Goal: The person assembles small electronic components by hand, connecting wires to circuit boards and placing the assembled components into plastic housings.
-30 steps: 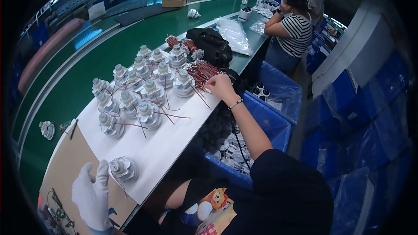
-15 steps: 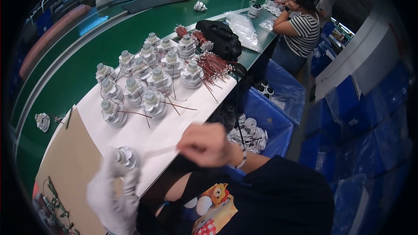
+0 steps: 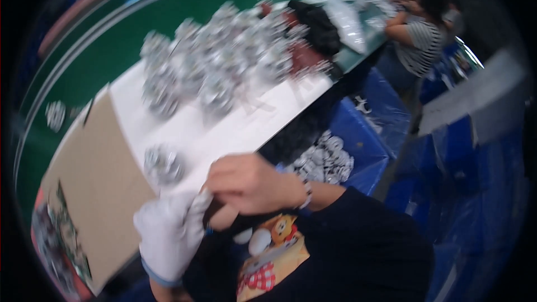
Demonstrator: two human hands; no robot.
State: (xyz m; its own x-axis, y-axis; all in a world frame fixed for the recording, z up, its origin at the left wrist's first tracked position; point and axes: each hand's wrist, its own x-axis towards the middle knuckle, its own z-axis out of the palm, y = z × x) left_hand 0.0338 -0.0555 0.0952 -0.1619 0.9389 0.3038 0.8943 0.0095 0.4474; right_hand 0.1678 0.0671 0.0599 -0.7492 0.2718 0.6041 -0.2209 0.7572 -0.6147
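My left hand (image 3: pixel 169 234), in a white glove, is closed, its fingertips pressed together at the front edge of the white sheet. My bare right hand (image 3: pixel 241 183), with a beaded bracelet at the wrist, is closed too and meets the left fingertips. Whatever lies between the fingers is too small and blurred to make out. Just beyond the left hand a single round white part (image 3: pixel 163 163) stands on the white sheet (image 3: pixel 193 128). Further back are several white round assemblies (image 3: pixel 217 94), smeared by motion.
Reddish-brown wires (image 3: pixel 306 59) lie by a black bag (image 3: pixel 318 25) and a clear plastic bag (image 3: pixel 344 25). Brown cardboard (image 3: pixel 106 156) covers the left side. Right of the bench, a blue bin (image 3: pixel 363 140) holds white parts (image 3: pixel 324 159). A person in a striped shirt (image 3: pixel 422 45) works further along.
My right hand has moved left and down to meet the left hand. The left hand has shifted right, off the single white part, and its fingers have closed. The view has tilted and blurred.
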